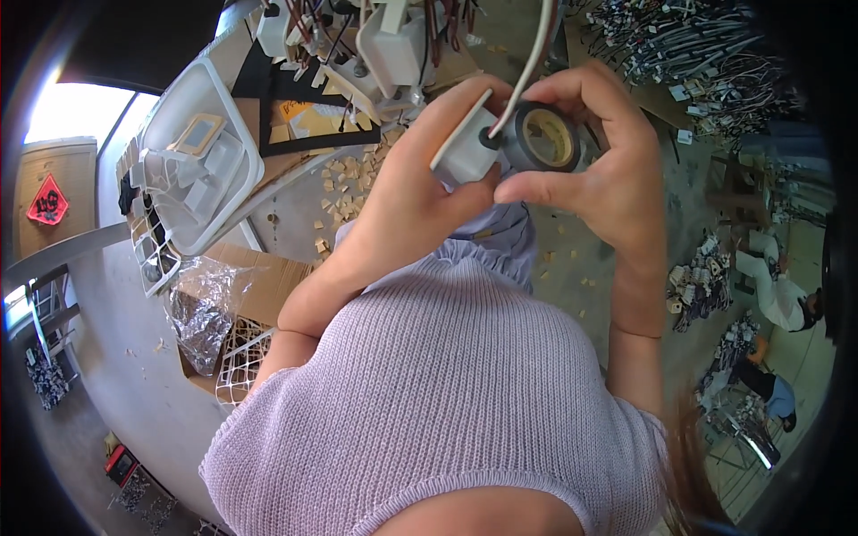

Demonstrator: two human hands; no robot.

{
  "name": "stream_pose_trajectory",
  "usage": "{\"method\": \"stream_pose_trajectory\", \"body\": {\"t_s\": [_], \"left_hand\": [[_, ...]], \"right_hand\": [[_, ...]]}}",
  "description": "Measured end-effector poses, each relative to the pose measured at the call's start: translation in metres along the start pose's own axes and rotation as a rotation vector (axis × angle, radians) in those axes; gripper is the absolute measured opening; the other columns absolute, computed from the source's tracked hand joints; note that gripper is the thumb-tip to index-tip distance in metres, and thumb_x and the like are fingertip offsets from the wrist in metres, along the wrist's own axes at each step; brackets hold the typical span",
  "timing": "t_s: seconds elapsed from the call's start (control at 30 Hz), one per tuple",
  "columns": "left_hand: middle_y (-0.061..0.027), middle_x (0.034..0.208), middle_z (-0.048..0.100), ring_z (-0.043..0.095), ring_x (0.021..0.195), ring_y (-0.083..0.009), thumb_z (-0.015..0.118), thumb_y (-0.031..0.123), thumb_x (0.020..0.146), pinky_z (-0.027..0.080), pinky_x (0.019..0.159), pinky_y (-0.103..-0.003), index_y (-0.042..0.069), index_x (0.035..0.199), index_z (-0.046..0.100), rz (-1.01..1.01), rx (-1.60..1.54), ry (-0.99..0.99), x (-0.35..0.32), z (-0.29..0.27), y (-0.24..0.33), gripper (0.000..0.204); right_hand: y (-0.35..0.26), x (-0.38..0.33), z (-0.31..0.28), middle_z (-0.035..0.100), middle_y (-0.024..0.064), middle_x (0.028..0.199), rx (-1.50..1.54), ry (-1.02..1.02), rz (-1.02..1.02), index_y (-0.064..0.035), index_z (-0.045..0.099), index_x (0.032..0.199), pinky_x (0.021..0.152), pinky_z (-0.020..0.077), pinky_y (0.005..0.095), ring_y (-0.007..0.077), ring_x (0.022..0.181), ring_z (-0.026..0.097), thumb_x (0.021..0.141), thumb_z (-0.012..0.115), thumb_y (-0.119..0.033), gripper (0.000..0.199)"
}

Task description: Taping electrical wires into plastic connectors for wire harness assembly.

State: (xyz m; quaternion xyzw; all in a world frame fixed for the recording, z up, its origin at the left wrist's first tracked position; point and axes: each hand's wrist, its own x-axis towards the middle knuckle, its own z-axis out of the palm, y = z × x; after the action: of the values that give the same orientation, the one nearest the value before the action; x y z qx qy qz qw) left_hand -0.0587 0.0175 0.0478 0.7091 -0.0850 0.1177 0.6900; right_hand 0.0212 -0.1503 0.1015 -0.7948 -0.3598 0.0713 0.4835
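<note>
In my left hand (407,179) is a small white plastic box (466,154) with a flat flange, tilted in front of my chest. A pale cable (527,76) enters it through a black grommet (489,138) and runs upward out of view. My right hand (617,147) curls round a roll of dark tape (542,137) with a yellowish core, close against the box's cable side. Its thumb and fingers are bent about the roll, and the thumb tip lies near my left thumb.
A white plastic basket (252,134) with white parts stands at the left, above a cardboard box (268,299) with clear film. More white housings (393,45) with cables sit ahead. Small tan pieces (344,188) litter the floor. Cable bundles (688,54) lie far right; two people work beyond.
</note>
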Motion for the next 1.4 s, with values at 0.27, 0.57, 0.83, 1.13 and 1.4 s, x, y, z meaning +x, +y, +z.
{"method": "stream_pose_trajectory", "body": {"t_s": [0.27, 0.57, 0.83, 1.13, 1.4], "left_hand": [[-0.0142, 0.118, 0.055, 0.054, 0.11, -0.0262, 0.061, -0.005, 0.069, 0.044, 0.092, -0.032, 0.002, 0.128, 0.046, -0.068, 0.032, -0.057, -0.001, -0.004, 0.007, 0.061], [-0.0153, 0.115, 0.055, 0.055, 0.108, -0.032, 0.061, -0.007, 0.066, 0.045, 0.089, -0.033, 0.002, 0.124, 0.048, 0.07, 0.104, 0.032, 0.003, -0.002, -0.002, 0.06], [-0.0131, 0.105, 0.057, 0.058, 0.097, -0.0277, 0.064, -0.006, 0.068, 0.048, 0.081, -0.033, 0.004, 0.121, 0.049, 0.153, 0.153, 0.19, 0.009, -0.002, -0.004, 0.056], [-0.024, 0.099, 0.066, 0.07, 0.079, -0.0267, 0.06, 0.021, 0.078, 0.053, 0.048, -0.023, -0.01, 0.116, 0.053, -0.479, -1.024, -0.665, 0.014, -0.024, -0.006, 0.049], [-0.0234, 0.073, 0.059, 0.062, 0.057, -0.0245, 0.059, 0.026, 0.079, 0.038, 0.031, -0.019, -0.018, 0.114, 0.047, -0.428, -1.515, -1.049, 0.004, -0.013, -0.028, 0.056]], "right_hand": [[-0.004, 0.015, -0.021, 0.055, 0.005, 0.104, -0.07, -0.293, -0.175, -0.0019, 0.063, 0.099, 0.086, 0.0437, 0.0285, 0.0173, 0.098, 0.056, 0.05, 0.091, -0.024, 0.061], [-0.007, 0.023, -0.022, 0.056, 0.006, 0.102, -0.085, -0.421, -0.268, -0.0016, 0.064, 0.111, 0.091, 0.0425, 0.0312, 0.0208, 0.101, 0.055, 0.057, 0.084, -0.014, 0.059], [-0.028, -0.001, 0.004, 0.061, 0.0108, 0.107, 0.344, -0.209, 0.046, 0.0049, 0.028, 0.144, 0.092, 0.0456, 0.028, 0.0171, 0.101, 0.059, 0.068, 0.084, -0.028, 0.1], [0.013, 0.051, -0.011, 0.055, 0.0151, 0.129, 0.461, -0.44, -0.167, 0.0015, 0.048, 0.131, 0.1, 0.0402, 0.0357, 0.0229, 0.12, 0.051, 0.082, 0.069, -0.014, 0.056], [0.009, 0.086, -0.01, 0.055, 0.0158, 0.114, 0.35, -0.841, -0.518, 0.0007, 0.067, 0.104, 0.095, 0.0444, 0.0383, 0.0283, 0.11, 0.056, 0.077, 0.073, -0.01, 0.03]]}}
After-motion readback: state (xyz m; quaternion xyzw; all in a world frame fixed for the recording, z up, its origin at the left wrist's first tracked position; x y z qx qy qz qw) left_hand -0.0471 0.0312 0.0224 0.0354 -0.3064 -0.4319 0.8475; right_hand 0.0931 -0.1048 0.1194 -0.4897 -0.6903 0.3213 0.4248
